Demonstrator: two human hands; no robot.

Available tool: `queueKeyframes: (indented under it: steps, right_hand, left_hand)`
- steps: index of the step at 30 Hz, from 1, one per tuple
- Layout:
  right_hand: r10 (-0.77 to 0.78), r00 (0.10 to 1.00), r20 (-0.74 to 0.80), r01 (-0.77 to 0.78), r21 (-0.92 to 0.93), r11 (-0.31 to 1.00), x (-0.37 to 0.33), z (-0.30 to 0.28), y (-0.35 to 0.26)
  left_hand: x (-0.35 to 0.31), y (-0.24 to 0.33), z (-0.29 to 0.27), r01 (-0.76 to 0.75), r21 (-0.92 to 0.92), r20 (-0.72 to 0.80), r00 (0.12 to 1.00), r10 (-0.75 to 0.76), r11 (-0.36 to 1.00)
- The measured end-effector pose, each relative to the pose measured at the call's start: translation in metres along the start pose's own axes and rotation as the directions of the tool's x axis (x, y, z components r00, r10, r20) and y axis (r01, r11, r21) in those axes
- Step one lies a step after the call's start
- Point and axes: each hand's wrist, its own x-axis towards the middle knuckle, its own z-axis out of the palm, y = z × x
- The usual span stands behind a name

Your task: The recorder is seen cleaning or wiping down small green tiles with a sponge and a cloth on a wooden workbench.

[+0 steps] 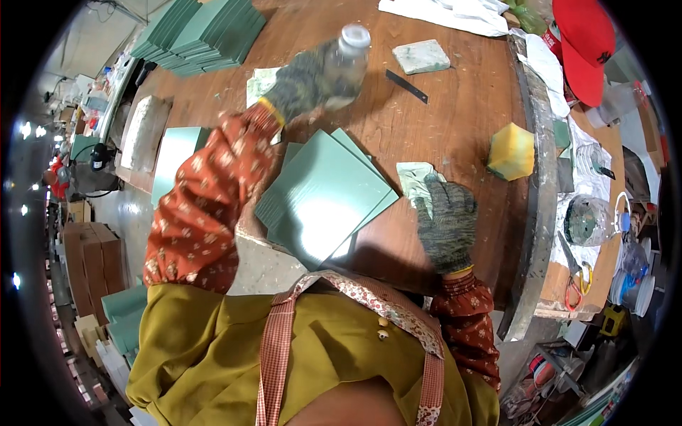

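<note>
My left hand (307, 84), in a dark knitted glove, is closed around a clear plastic bottle (346, 74) with a white cap. Bottle and hand are a little blurred, above the far middle of the table. On the right, my gloved right hand (449, 226) has its fingers and thumb on a pale green cloth (415, 177), apparently gripping its near edge. Between my arms lies a stack of square green sheets or tiles (323, 195), the top ones turned askew and shining with reflected light.
Tall stacks of green pieces (206, 35) stand far left. A whitish block (421, 57), a dark flat strip (406, 86) and a yellow sponge-like block (511, 152) lie on the wooden table (476, 106). Orange-handled scissors (574, 284) and a red cap (584, 50) are beyond its right edge.
</note>
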Motion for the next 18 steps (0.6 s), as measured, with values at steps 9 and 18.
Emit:
queueKeyframes:
  steps: [9, 18]
  right_hand:
    - [0.025, 0.987, -0.16, -0.007, 0.11, 0.994, -0.012, 0.004, 0.015]
    - [-0.325, 0.931, 0.169, 0.305, 0.136, 0.943, 0.038, -0.017, -0.12]
  left_hand:
    - [-0.032, -0.025, 0.034, 0.312, -0.162, -0.098, 0.939, -0.33, 0.936]
    - [-0.202, -0.014, 0.078, 0.173, 0.202, -0.521, 0.852, -0.044, 0.964]
